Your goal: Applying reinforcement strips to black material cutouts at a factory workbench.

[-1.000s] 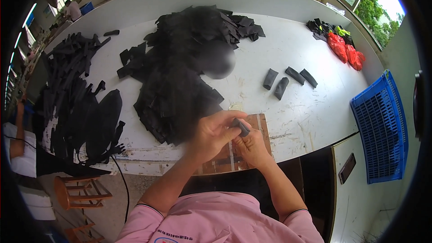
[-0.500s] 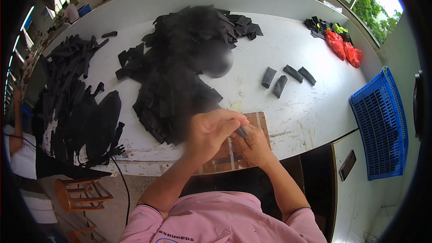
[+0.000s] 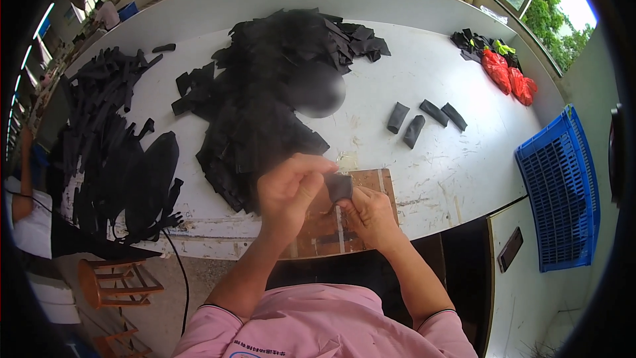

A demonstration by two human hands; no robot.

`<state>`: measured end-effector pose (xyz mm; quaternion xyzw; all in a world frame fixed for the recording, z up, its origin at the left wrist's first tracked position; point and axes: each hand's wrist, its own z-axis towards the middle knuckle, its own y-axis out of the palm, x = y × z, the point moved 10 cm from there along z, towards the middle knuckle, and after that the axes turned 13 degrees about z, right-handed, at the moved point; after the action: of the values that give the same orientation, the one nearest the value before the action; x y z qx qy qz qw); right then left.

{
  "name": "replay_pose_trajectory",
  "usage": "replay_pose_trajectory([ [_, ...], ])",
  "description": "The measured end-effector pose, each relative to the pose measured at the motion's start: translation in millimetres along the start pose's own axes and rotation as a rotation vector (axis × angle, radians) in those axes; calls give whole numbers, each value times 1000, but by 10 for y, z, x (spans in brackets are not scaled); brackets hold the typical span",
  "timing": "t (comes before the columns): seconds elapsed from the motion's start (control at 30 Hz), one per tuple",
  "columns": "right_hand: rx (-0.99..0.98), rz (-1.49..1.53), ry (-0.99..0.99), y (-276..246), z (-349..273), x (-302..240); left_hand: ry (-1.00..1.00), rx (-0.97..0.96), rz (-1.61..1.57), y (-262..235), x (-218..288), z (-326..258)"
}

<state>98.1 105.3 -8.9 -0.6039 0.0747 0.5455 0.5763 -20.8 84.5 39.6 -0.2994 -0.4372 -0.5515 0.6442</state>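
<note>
A small black fabric piece (image 3: 340,187), rolled or tubular like those lying on the table, stands up from my right hand (image 3: 370,215). My right thumb and fingers pinch its lower end. Close at its left side is my left hand (image 3: 286,189), fingers stretched out and thumb apart from them. The left fingertips are beside the piece's upper edge; whether they touch it I cannot tell. Both hands are over a brown board (image 3: 318,232) at the table's front edge. Several similar black fabric rolls (image 3: 414,131) lie to the right.
A large heap of black fabric pieces (image 3: 265,86) covers the middle of the white table (image 3: 397,46). Black strips (image 3: 99,106) pile up at left. Red plastic bags (image 3: 507,79) lie at back right, a blue crate (image 3: 560,185) at right. A wooden stool (image 3: 99,285) stands at lower left.
My left hand has drawn back to the left, with its fingers opening. The fabric piece, mostly hidden between the hands before, now shows upright in my right hand.
</note>
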Motion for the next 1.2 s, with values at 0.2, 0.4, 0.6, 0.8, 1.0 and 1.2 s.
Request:
replay_pose_trajectory([
  [0.2,-62,-38,77,-109,43,-130,28,-264,308,102,30,103],
  [0.4,-40,-30,19,-123,89,-206,24,-216,269,31,63,143],
  [0.6,64,102,4,-78,19,30,103,-251,289,85,-50,69],
  [0.8,334,362,-205,-820,7,-651,33,269,1012,-1097,-692,287],
  [1.0,706,625,167,-842,-1181,248,157,-140,1492,-1189,-1072,481],
  [1.2,864,636,884,-1,-3168,1720,317,-273,1550,-1282,-1346,471],
])
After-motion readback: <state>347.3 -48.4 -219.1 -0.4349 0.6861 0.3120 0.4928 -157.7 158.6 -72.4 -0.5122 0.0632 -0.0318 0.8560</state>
